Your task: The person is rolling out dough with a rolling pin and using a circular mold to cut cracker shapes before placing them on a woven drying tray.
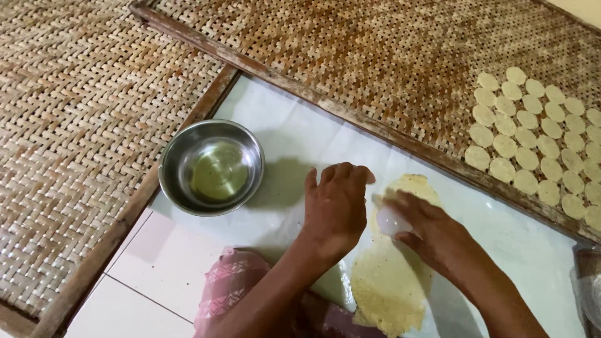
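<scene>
A thin sheet of pale yellow dough lies spread on a white plastic sheet on the floor. My right hand is closed around a small white round object and presses it down onto the dough. My left hand rests flat on the plastic just left of the dough, fingers curled slightly and holding nothing. Part of the dough is hidden under my right hand and forearm.
A steel bowl with a little oily liquid stands left of my hands. A woven bamboo tray at the back carries several round dough discs at the right. Another woven tray lies at the left. Pink patterned cloth is near the bottom.
</scene>
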